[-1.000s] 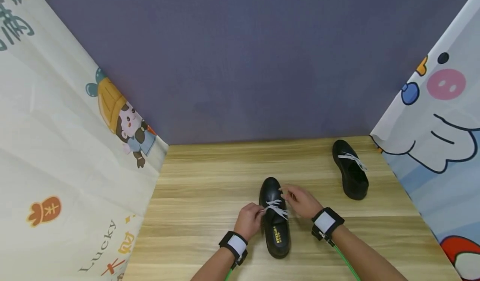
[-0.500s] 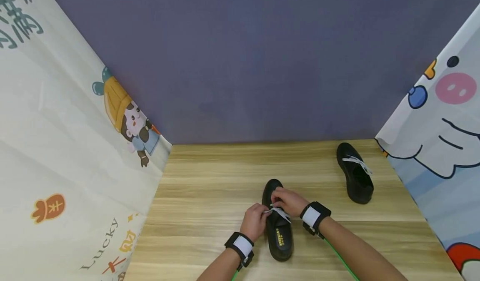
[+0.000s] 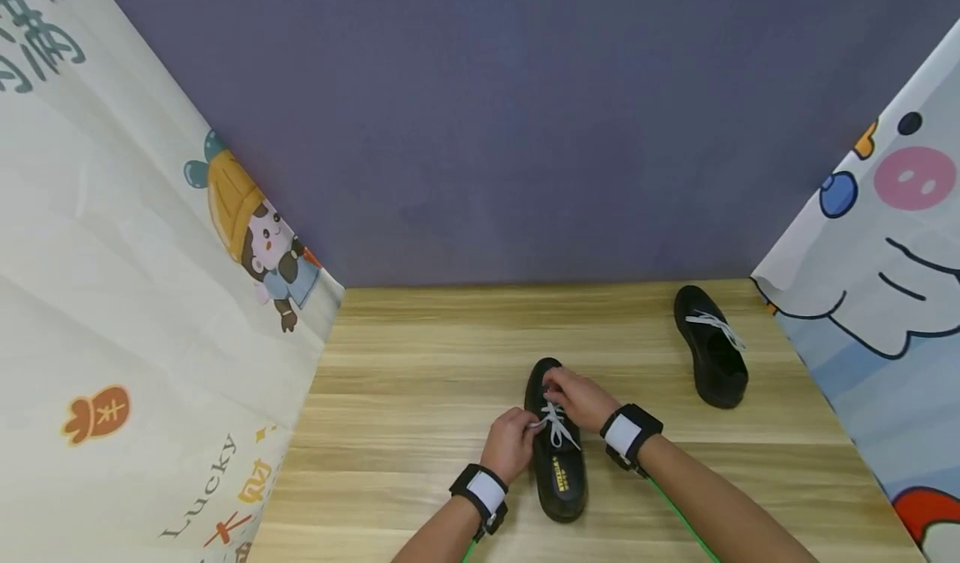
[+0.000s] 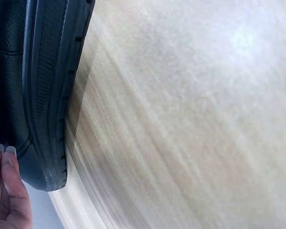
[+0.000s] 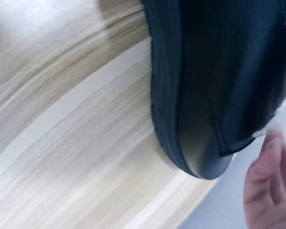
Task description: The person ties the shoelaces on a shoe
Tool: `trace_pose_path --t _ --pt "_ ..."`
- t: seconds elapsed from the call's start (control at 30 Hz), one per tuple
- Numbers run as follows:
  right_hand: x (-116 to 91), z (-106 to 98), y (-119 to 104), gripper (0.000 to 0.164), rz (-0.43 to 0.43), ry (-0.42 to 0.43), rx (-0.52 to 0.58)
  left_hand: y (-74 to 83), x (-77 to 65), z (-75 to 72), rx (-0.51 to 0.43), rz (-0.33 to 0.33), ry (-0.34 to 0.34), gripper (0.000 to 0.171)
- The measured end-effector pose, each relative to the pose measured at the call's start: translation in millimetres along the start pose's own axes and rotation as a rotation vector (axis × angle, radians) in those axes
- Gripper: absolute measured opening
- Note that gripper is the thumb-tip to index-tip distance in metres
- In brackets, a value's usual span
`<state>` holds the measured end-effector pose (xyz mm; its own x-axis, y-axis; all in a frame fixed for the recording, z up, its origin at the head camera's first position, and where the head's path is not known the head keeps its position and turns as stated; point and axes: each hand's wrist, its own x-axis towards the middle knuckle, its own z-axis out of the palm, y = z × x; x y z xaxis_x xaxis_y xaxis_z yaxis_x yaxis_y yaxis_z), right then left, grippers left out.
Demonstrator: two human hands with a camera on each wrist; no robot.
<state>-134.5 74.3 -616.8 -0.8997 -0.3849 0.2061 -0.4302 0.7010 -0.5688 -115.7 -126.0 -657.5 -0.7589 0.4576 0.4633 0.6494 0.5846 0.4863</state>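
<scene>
A black lace-up shoe [image 3: 562, 484] stands on the wooden surface, toe pointing away, with yellow lettering on its insole. White shoelaces [image 3: 557, 424] cross its tongue, and their loose ends trail back over the opening. From the left side, my left hand [image 3: 508, 442] pinches a piece of lace between thumb and fingers. My right hand [image 3: 585, 400] reaches over the front of the lacing, fingertips together on the lace. The right wrist view has white lace beside the blurred fingers [image 5: 263, 174]. In the left wrist view, fingers [image 4: 12, 183] lie against the shoe's side; the lace is hidden.
A second black shoe [image 3: 708, 354] with white laces stands at the back right. Behind the wood-grain surface [image 3: 420, 338] rises a dark blue-grey panel [image 3: 510, 129]. Printed white cloths [image 3: 150, 296] flank both sides. Green cords run from both wristbands.
My right hand has moved left from beside the shoe onto the front of the lacing. The loose lace ends have shifted toward the heel. My left hand keeps its pinch.
</scene>
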Motion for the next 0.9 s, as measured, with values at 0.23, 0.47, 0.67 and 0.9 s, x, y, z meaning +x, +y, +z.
trace_pose_path --t 0.23,0.47,0.67,0.9 --pt "-28 4 -11 0.038 -0.127 0.092 -0.18 -1.1 2.1 -0.5 -0.019 -0.01 0.002 0.009" --pt "-43 19 -21 0.042 -0.209 0.043 -0.294 1.2 3.4 -3.4 -0.031 -0.035 -0.007 0.009" --pt "-46 17 -25 0.031 -0.248 0.0 -0.373 3.1 3.2 -8.3 -0.033 -0.05 -0.034 0.004" --pt "-46 16 -33 0.023 -0.264 0.021 -0.496 3.5 3.9 -16.0 -0.039 -0.031 -0.057 0.005"
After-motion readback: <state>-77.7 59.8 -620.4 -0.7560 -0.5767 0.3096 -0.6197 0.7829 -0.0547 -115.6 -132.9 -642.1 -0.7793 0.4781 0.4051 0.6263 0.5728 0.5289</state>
